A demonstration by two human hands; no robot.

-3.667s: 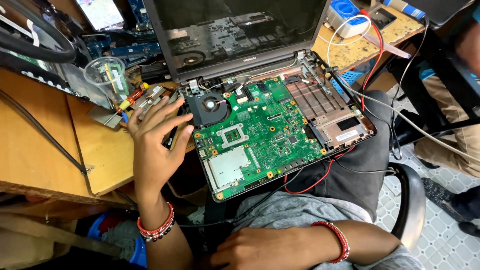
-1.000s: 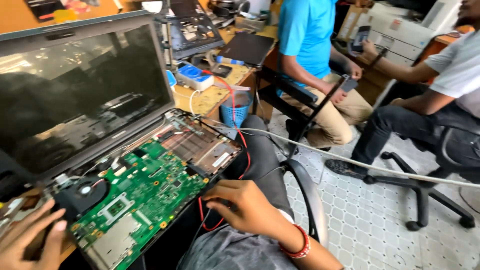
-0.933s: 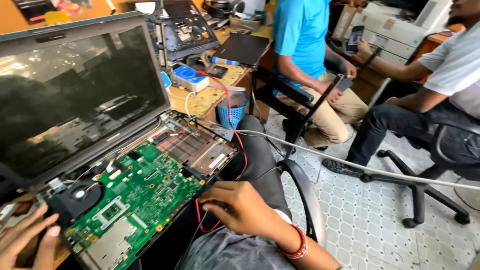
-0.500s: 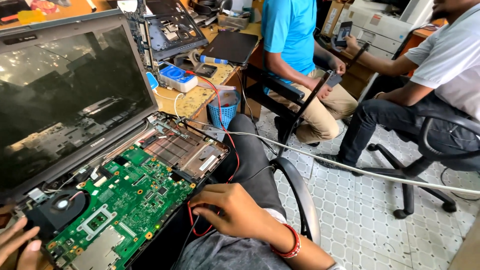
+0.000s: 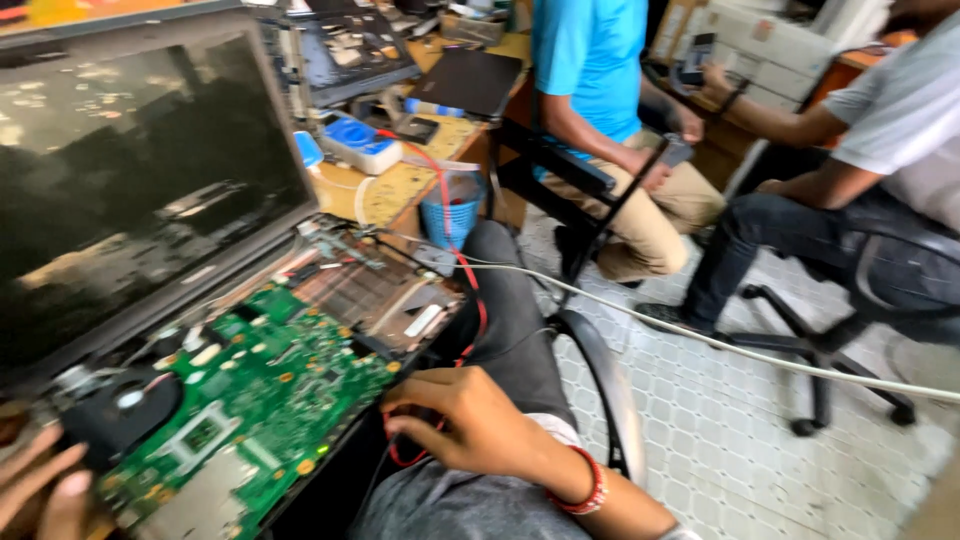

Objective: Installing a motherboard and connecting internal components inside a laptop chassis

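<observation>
An opened laptop rests on my lap, its dark screen [image 5: 140, 190] tilted up and its green motherboard [image 5: 250, 400] bare, with a black fan [image 5: 125, 410] at the left. My right hand [image 5: 465, 420] lies on my thigh at the board's near right edge, fingers curled around a red wire [image 5: 405, 455]. My left hand [image 5: 40, 490] shows only at the bottom left corner, fingers spread beside the fan, touching the laptop's left edge.
A wooden desk [image 5: 400, 180] behind holds a blue multimeter [image 5: 355, 140], another opened laptop [image 5: 350, 50] and a closed black one [image 5: 470, 80]. A blue bin [image 5: 450, 205] stands below. Two seated people [image 5: 610, 130] [image 5: 860, 180] are at right. A white cable [image 5: 700, 340] crosses the tiled floor.
My view has swung from the desk and board toward the right and then slightly back left. My left hand has slid toward the lower left corner; my right hand stays on my thigh.
</observation>
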